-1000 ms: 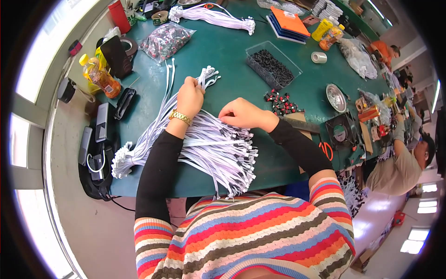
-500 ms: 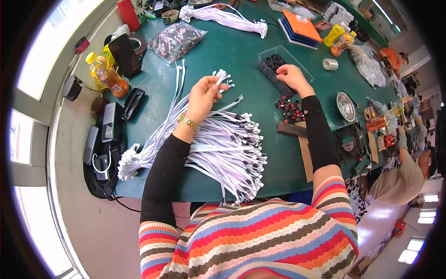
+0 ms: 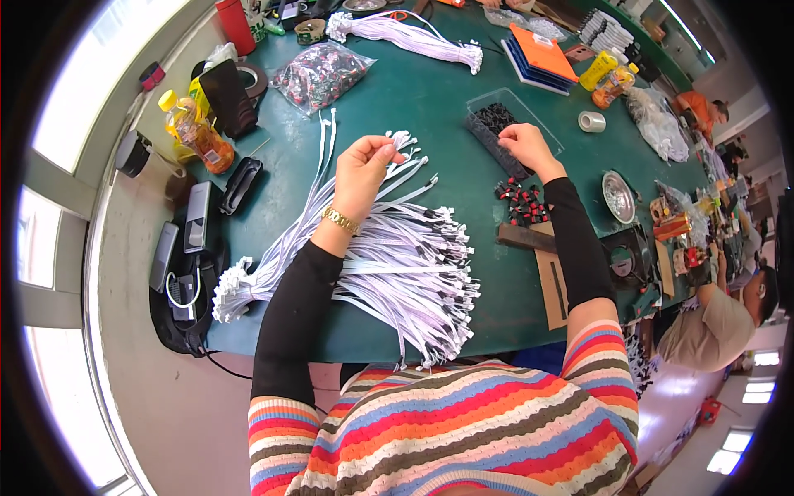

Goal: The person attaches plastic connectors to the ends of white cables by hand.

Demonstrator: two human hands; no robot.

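Note:
My left hand (image 3: 364, 169) is closed on a few white cables, with the thumb pressed near their white connector ends (image 3: 400, 141). Below it the rest of the white cable bundle (image 3: 405, 281) fans out across the table, many tips carrying small black pieces. The bundle's gathered end (image 3: 234, 289) lies to the left. My right hand (image 3: 529, 150) is pinched at the right side of a tray of small black parts (image 3: 495, 118). What sits between its fingertips, if anything, is too small to make out.
Red and black small parts (image 3: 521, 202) lie below the tray, beside a dark bar (image 3: 526, 237). A bag of parts (image 3: 321, 76) and another cable bundle (image 3: 405, 37) are farther back. A metal bowl (image 3: 617, 197) stands at right, drink bottles (image 3: 194, 132) at left.
The whole view has shifted slightly. My left thumb now lies straighter along the cable ends. My right hand's fingers stay drawn together by the tray, with little movement.

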